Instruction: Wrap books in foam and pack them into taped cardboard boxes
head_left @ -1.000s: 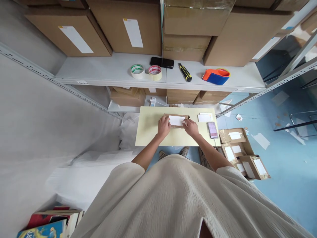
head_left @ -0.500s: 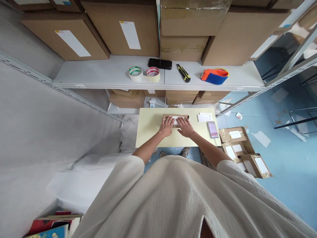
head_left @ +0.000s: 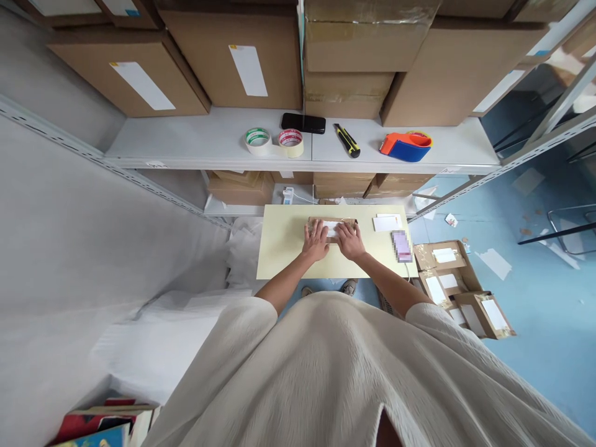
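Two hands, the left hand [head_left: 317, 242] and right hand [head_left: 350, 241], lie flat, fingers loosely spread, on a white label [head_left: 331, 228] already atop the carton [head_left: 333, 239] mid-table [head_left: 279, 251]; its covered edges may need pressing.

Light is soft and diffuse, edges stretched.

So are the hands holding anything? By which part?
Nothing looks gripped: the left hand and right hand rest on top of the small cardboard box, over its white label.
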`<state>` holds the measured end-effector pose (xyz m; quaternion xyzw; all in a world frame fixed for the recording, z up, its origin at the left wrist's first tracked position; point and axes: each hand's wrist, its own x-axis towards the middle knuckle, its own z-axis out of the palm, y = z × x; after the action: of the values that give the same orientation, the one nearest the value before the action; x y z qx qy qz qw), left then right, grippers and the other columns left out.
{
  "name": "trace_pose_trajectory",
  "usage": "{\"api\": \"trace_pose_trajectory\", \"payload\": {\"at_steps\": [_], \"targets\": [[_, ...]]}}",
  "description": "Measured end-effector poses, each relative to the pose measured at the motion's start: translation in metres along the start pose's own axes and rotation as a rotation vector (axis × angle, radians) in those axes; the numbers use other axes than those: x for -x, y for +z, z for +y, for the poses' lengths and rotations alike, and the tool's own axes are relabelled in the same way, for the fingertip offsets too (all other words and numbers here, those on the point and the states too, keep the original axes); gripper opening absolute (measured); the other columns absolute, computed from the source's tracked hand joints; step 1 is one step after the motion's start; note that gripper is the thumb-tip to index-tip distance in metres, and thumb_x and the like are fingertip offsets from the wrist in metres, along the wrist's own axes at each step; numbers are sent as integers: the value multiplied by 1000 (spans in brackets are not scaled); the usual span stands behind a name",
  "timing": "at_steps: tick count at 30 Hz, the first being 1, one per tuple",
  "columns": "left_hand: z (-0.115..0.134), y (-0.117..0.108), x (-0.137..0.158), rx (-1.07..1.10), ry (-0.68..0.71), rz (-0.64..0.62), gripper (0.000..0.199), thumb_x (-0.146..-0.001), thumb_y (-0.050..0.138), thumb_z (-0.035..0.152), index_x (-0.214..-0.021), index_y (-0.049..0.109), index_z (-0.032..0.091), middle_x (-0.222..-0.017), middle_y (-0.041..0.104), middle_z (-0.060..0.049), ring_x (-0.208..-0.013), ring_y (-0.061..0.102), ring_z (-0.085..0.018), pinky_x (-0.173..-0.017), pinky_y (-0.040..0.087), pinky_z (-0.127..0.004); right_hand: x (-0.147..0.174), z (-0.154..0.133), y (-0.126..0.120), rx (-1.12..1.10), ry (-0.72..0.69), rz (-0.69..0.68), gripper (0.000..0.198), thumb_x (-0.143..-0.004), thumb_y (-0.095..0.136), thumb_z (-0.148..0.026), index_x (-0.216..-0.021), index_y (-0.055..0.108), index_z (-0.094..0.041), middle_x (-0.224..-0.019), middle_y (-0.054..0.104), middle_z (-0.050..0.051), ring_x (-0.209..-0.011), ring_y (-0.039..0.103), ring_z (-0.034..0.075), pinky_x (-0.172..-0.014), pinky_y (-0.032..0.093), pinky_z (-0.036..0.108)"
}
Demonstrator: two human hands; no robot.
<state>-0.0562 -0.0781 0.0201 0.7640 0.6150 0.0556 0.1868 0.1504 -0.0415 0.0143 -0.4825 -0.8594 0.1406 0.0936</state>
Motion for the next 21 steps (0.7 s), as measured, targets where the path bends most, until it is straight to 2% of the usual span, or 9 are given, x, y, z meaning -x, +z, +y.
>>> {"api": "trace_pose_trajectory", "payload": {"at_steps": [4, 8, 10, 13, 15, 18, 21], "targets": [[2, -2, 5, 20, -49, -4, 96, -94, 69, 27, -182, 33, 10, -192, 15, -29, -182, 9, -43, -141, 0, -77, -8, 3, -10, -30, 70, 40, 48, -117, 40, -34, -146, 77, -25, -162, 68, 17, -160, 47, 37, -138, 19, 70], [-2, -9, 9, 5, -82, -15, 97, -96, 70, 29, -182, 30, 9, -192, 12, -30, -182, 5, -42, -141, 1, -77, -8, 12, -22, -36, 34, 55, 36, -115, 52, -38, -127, 84, -26, -154, 72, 15, -151, 51, 36, -136, 25, 66], [-6, -14, 13, 5, -89, -18, 96, -97, 67, 28, -184, 27, 10, -193, 12, -29, -182, 4, -41, -141, 3, -78, -2, 16, -25, -36, 64, 89, 34, -113, 57, -42, -127, 84, -26, -155, 70, 17, -151, 51, 38, -134, 27, 67], [-16, -16, 22, 67, -137, -3, 98, -98, 65, 27, -185, 23, 11, -193, 15, -28, -181, 13, -42, -142, 15, -72, 15, 22, -21, -68, 240, 187, 46, -109, 60, -50, -142, 76, -22, -163, 63, 22, -152, 50, 43, -130, 34, 68], [-25, -14, 29, 172, -203, 47, 99, -98, 66, 26, -185, 22, 8, -190, 24, -30, -178, 27, -42, -140, 30, -64, 27, 25, -15, -163, 397, 238, 58, -109, 55, -55, -153, 67, -19, -161, 62, 25, -147, 56, 44, -123, 44, 68], [-38, -5, 35, 378, -282, 137, 95, -99, 64, 22, -183, 21, 8, -176, 49, -32, -162, 54, -37, -129, 49, -53, 41, 25, -3, -408, 581, 217, 68, -107, 49, -59, -160, 58, -16, -151, 69, 28, -129, 70, 40, -109, 59, 60], [-45, 2, 35, 490, -224, 205, 95, -98, 62, 18, -184, 19, 15, -156, 69, -25, -141, 71, -30, -118, 58, -46, 44, 19, 4, -604, 640, 141, 76, -101, 56, -65, -161, 55, -17, -145, 73, 26, -118, 77, 36, -97, 66, 50]]}}
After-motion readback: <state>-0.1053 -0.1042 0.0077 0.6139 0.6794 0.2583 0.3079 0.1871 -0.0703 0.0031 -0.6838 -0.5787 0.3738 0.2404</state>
